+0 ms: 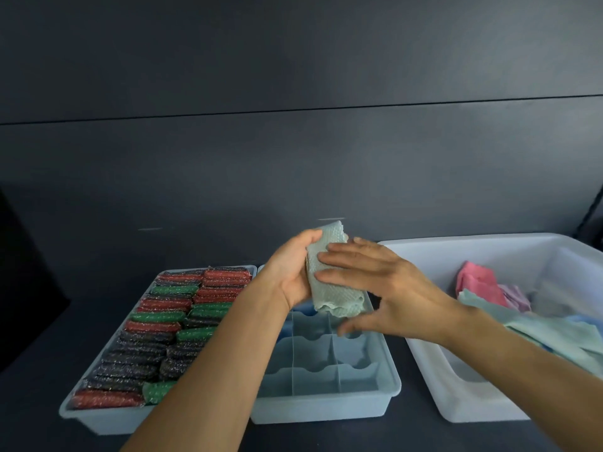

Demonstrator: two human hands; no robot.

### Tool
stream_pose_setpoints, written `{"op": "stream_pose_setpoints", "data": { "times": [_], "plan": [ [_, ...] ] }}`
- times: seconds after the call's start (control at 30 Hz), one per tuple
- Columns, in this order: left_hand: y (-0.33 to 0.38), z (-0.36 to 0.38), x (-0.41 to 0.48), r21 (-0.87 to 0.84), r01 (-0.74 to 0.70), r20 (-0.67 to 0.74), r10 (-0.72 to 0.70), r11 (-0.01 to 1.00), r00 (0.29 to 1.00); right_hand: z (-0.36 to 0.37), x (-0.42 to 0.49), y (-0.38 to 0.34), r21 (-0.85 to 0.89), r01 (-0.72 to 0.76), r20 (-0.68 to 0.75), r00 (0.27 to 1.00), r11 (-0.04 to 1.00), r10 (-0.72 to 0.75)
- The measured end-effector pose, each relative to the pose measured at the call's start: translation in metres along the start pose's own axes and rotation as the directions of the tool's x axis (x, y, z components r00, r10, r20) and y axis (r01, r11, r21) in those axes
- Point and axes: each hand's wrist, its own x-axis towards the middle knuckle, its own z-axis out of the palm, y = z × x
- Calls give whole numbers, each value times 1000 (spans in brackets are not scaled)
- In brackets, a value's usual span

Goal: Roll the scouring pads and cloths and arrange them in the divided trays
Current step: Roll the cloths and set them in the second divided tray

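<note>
We see the left tray (98, 419) packed with pads (153, 337) (wall to wall); near pockets (313, 380) of the middle tray (319, 409) are free.

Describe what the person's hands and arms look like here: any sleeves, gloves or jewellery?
The left hand and right hand are bare: no gloves, and no rings that I can see. The left forearm and right forearm are uncovered as far as the frame shows, with no sleeve, watch or bracelet in view.

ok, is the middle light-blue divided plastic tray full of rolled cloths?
No, the tray has bare near compartments; the left hand holds a pale green rolled cloth.
</note>
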Motion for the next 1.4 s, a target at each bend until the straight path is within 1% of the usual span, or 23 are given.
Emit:
{"op": "stream_pose_setpoints", "data": {
  "times": [0.07,0.1,0.17,0.2,0.23,0.27,0.3,0.33,0.37,0.4,0.5,0.63,0.7,0.77,0.83,0.93,1.0,1.07,1.13,1.23,1.27,1.33,1.4],
  "plan": [
    [0,-3,-1,-20,-1,-8,1,1000,1000,2,0,5,-199,85,50,996,976,-76],
    [-1,-4,-1,-17,7,-16,-7,1000,1000,5,0,7,-233,98,1,995,968,-101],
    [-6,-3,-1,2,11,-27,-11,1000,1000,6,4,2,-106,-20,-187,982,994,-1],
    [-10,-2,0,28,-10,-44,11,1000,999,4,7,-3,54,-145,-266,952,988,154],
    [-14,-4,2,76,-52,-82,58,996,995,-1,12,-9,281,-269,-277,896,921,346],
    [-17,-7,4,133,-99,-96,113,986,989,-5,17,-13,526,-339,-213,835,780,507],
    [-20,-10,4,175,-142,-72,157,974,985,-8,21,-13,724,-366,-107,778,585,619],
    [-22,-13,2,181,-158,-9,162,971,987,-11,23,-11,819,-387,-15,723,423,690],
    [-23,-12,-2,199,-148,57,140,969,989,-12,24,-8,850,-415,50,676,325,735],
    [-24,-10,-7,248,-153,102,131,957,986,-13,24,-6,858,-433,85,649,276,756],
    [-28,0,-17,363,-297,97,281,883,955,-8,23,-6,877,-425,106,628,225,771],
    [-35,2,-17,309,-524,-29,559,793,829,-3,20,-7,901,-404,175,670,156,721],
    [-35,-1,-15,327,-565,-15,602,758,799,-2,18,-6,929,-355,187,698,107,691],
    [-34,-5,-16,310,-573,23,597,758,802,-1,18,-7,949,-305,172,704,74,689],
    [-32,-9,-17,263,-557,43,567,788,822,-3,18,-11,932,-326,131,709,157,693],
    [-29,-11,-22,207,-465,56,464,861,884,-5,16,-11,816,-395,15,744,422,668],
    [-27,-13,-24,269,-366,80,358,891,930,-2,16,-9,691,-405,-62,792,599,608],
    [-26,-18,-24,403,-330,105,314,854,943,1,15,-10,621,-395,-82,826,677,557],
    [-26,-22,-23,445,-346,99,339,826,936,2,15,-12,706,-399,-40,802,585,596],
    [-29,-27,-24,438,-424,49,450,792,891,4,16,-9,892,-395,137,699,219,701],
    [-30,-27,-23,452,-462,50,495,763,867,6,14,-7,899,-415,204,676,137,708],
    [-32,-29,-24,498,-518,78,558,696,826,10,13,-6,832,-544,341,658,110,671],
    [-33,-34,-23,520,-536,106,572,666,813,15,15,-9,818,-559,363,686,137,631]
  ]
}}
